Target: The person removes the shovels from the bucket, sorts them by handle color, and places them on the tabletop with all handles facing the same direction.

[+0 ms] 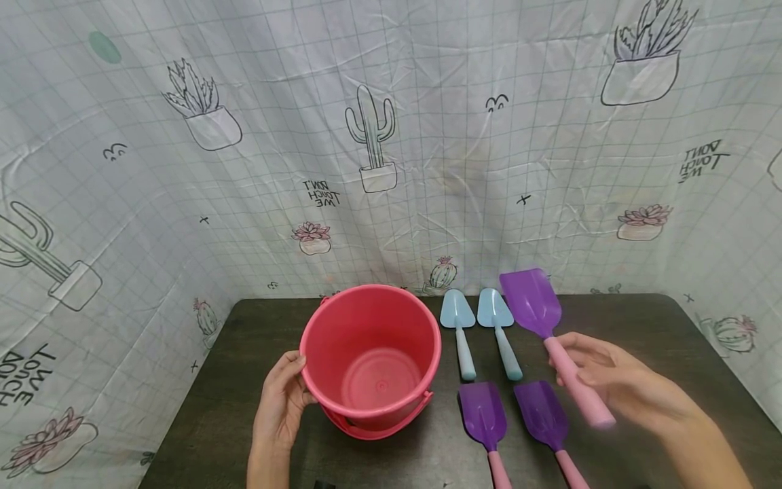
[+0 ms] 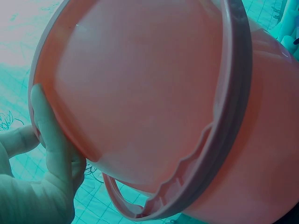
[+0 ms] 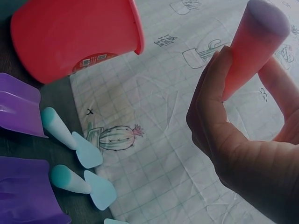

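At the middle of the table in the head view stands a red bucket (image 1: 366, 319), its mouth facing me. My left hand (image 1: 282, 387) pinches its left rim, as the left wrist view also shows, with the bucket's curved carrying handle (image 2: 196, 182) lowered along the side. My right hand (image 1: 623, 377) holds a purple toy shovel (image 1: 531, 302) by its pink handle (image 1: 580, 387), blade up and away from me, raised over the right side. Below the raised shovel lie two more purple shovels, a left one (image 1: 484, 411) and a right one (image 1: 544, 411).
Behind the purple shovels, two pale blue trowels lie side by side, a left one (image 1: 457, 309) and a right one (image 1: 495, 309), right of the bucket. A dark table (image 1: 208, 407) carries everything. A white cloth (image 1: 427, 136) printed with cacti hangs around its back and sides.
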`<state>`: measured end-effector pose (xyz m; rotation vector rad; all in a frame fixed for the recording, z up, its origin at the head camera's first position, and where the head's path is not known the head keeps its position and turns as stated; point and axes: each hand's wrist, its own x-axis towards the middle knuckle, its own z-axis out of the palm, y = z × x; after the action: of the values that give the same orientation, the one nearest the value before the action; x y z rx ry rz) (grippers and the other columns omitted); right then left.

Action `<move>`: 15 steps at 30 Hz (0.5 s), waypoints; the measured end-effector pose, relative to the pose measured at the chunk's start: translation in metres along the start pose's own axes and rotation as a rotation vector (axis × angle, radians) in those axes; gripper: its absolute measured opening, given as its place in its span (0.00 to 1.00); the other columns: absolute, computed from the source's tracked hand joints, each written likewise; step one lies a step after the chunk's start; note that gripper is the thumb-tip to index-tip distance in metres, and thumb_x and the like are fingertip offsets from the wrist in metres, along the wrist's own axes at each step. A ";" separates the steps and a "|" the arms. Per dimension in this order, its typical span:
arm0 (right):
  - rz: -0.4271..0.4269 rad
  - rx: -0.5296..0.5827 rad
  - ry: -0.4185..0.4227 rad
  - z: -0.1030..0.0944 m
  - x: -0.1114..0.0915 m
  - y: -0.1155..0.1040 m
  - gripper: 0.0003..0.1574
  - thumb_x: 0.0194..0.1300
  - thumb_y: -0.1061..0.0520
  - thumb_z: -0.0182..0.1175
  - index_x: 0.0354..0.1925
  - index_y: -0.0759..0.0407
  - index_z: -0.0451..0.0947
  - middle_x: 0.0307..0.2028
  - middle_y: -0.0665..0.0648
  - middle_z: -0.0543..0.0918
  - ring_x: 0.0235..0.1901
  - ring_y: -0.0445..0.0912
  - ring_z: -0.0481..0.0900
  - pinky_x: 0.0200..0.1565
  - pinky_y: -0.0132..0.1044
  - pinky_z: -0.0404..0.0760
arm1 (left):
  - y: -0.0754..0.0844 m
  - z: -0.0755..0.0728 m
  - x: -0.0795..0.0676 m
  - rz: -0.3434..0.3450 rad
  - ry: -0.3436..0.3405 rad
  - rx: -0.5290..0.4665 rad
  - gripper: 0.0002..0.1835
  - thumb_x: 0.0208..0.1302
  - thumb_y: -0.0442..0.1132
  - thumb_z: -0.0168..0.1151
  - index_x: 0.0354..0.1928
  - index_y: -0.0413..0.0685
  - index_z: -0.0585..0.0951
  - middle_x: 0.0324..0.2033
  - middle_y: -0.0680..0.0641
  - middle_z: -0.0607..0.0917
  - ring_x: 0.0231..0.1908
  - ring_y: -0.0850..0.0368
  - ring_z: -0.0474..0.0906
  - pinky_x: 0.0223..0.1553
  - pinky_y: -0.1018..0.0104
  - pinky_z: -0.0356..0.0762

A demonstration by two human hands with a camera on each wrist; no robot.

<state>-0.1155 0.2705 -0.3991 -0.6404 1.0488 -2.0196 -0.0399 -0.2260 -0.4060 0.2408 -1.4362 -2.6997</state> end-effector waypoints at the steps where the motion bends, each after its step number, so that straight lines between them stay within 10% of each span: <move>1: -0.002 -0.003 0.005 0.000 0.000 0.000 0.31 0.75 0.76 0.35 0.68 0.61 0.68 0.60 0.59 0.81 0.57 0.50 0.81 0.60 0.41 0.80 | 0.000 0.000 0.000 0.000 0.001 0.000 0.06 0.80 0.32 0.48 0.43 0.39 0.74 0.32 0.45 0.83 0.27 0.60 0.84 0.25 0.68 0.85; 15: 0.018 0.054 -0.010 -0.011 -0.012 0.004 0.34 0.77 0.75 0.33 0.73 0.58 0.68 0.65 0.58 0.78 0.61 0.50 0.79 0.65 0.42 0.76 | -0.002 0.000 0.002 0.004 0.018 0.005 0.06 0.80 0.32 0.47 0.43 0.40 0.73 0.31 0.46 0.83 0.26 0.60 0.85 0.24 0.69 0.85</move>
<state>-0.1148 0.2838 -0.4089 -0.6098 0.9873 -2.0208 -0.0415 -0.2251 -0.4075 0.2620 -1.4378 -2.6842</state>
